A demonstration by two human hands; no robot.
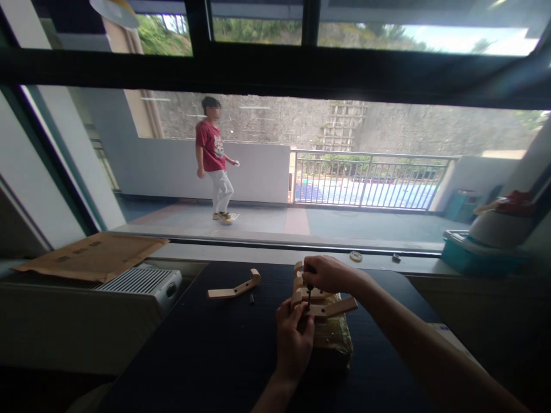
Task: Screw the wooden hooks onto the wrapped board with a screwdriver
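Observation:
My right hand (323, 274) is closed around the handle of a screwdriver (309, 298), whose shaft points down at a hole in a wooden hook (340, 308). My left hand (295, 332) pinches the near end of that hook, close to the screwdriver's tip. The hook lies across a block wrapped in shiny tape (333, 338). Further wooden hooks stand in a row behind it, partly covered by my right hand. To the left, a loose wooden hook (236, 291) with dark holes lies on the dark table (215, 344). Small screws (252, 299) lie beside it.
A roll of tape (355, 256) and a small dark object (396, 258) sit on the window sill. A brown paper envelope (92, 252) rests on a white slatted unit at left. At right stands a teal box (477, 255). Beyond the window a person (212, 143) walks.

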